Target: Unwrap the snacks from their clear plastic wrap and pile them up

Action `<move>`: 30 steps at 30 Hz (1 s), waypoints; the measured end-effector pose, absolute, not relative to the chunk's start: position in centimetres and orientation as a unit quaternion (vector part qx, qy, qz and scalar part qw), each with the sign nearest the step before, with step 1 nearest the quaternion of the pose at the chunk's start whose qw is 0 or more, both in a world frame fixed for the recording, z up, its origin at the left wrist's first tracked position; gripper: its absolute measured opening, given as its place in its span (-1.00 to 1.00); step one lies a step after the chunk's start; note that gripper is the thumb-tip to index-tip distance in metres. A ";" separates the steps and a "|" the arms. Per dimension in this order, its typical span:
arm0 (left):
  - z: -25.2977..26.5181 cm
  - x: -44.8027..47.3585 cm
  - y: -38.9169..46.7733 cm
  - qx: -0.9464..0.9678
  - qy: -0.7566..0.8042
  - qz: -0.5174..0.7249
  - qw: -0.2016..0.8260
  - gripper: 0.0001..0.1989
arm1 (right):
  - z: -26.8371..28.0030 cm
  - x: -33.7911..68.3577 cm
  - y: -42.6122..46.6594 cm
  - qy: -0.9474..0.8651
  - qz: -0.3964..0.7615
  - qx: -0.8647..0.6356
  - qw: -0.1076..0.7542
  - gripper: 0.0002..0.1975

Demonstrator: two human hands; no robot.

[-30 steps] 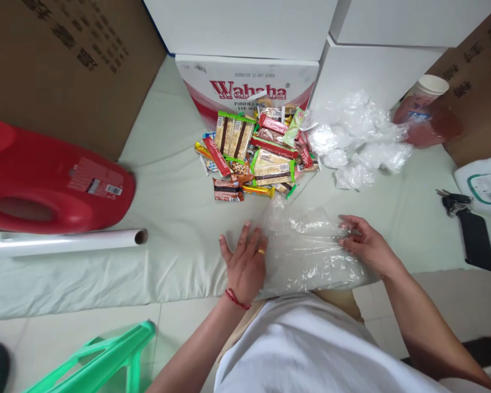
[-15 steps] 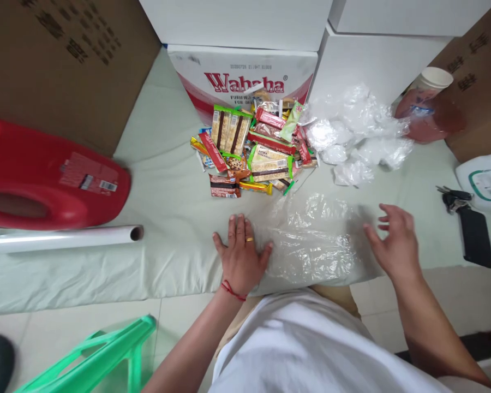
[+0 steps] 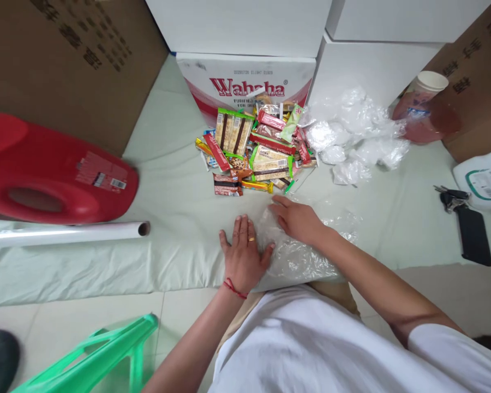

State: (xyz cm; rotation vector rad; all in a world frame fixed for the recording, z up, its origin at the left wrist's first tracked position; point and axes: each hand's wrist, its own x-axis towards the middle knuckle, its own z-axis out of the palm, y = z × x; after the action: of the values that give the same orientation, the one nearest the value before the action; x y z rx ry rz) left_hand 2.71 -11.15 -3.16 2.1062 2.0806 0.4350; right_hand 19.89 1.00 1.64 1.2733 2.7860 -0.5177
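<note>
Seemingly smoothing the clear plastic (image 3: 303, 261), we rest our left hand (image 3: 245, 254) flat at its edge, our right hand (image 3: 298, 219) curled, grip indeterminable; the next move needs light contact.

Cannot see part of the clear plastic (image 3: 303, 263) beneath the right hand (image 3: 298, 219); cannot tell a pinch there from a mere touch. Cannot read the small print on the snack wrappers (image 3: 272, 165), nor all the lettering on the carton (image 3: 249, 68) behind them. Cut off at left: red jug (image 3: 61, 155), white roll (image 3: 65, 233), blurred dark shape (image 3: 0, 357); at right, white bottle (image 3: 487, 177); below, green stool (image 3: 106, 353).
</note>
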 end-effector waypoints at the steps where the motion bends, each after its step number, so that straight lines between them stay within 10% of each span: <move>1: -3.2 2.7 -11.7 0.704 0.690 0.149 0.076 -0.20 | 1.5 19.4 1.6 0.890 -0.167 0.423 0.026 -0.53; 16: 2.4 1.4 -12.7 0.626 0.631 0.440 0.125 -0.82 | 0.0 15.5 -2.2 0.864 -0.144 0.480 -0.053 -0.48; 30: -3.0 1.7 -1.8 0.691 0.587 0.334 0.258 -0.48 | 0.5 19.8 -6.5 0.899 -0.229 0.356 -0.112 -0.54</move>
State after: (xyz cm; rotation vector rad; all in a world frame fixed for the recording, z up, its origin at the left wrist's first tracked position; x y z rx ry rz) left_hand 1.72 -1.76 -2.99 1.8736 1.5925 0.9054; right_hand 19.78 -6.46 0.55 1.2062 3.0446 -0.7764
